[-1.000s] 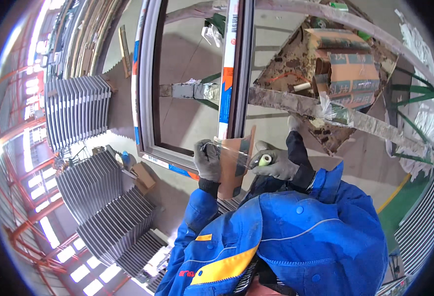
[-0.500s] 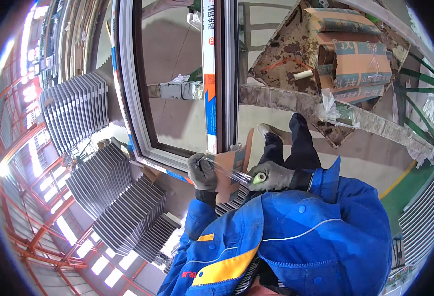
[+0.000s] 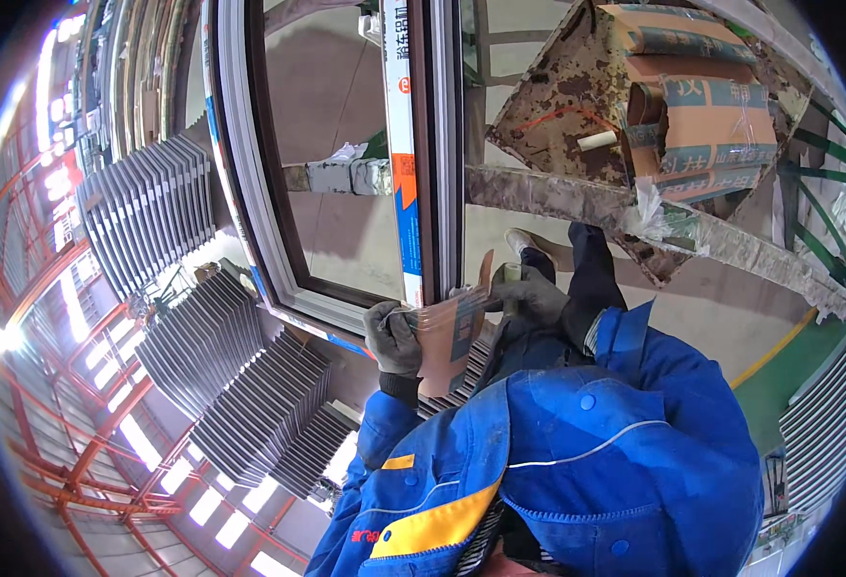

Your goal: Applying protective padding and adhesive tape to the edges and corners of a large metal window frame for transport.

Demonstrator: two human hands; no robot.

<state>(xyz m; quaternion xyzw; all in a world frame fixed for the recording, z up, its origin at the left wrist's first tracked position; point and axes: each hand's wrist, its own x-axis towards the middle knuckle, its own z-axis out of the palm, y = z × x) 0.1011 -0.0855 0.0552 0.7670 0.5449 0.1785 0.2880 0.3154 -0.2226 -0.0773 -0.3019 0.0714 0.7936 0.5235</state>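
Two gloved hands share one strip of brownish, see-through film (image 3: pixel 450 337) with blue print. The left hand (image 3: pixel 393 337) at 9 o'clock of it has its fingers curled round the strip's edge; the right hand (image 3: pixel 530 291) at 2 o'clock pinches the upper end. The strip hangs at the foot of one window frame (image 3: pixel 423 173). Three stacks of grey profiles (image 3: pixel 221 337) lie at 9 o'clock.

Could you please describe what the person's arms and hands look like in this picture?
Both hands wear dark grey knit work gloves: the left hand with a black ribbed cuff, the right hand alike. The sleeves belong to a bright blue work jacket with a yellow panel, thin white piping and blue snap buttons.
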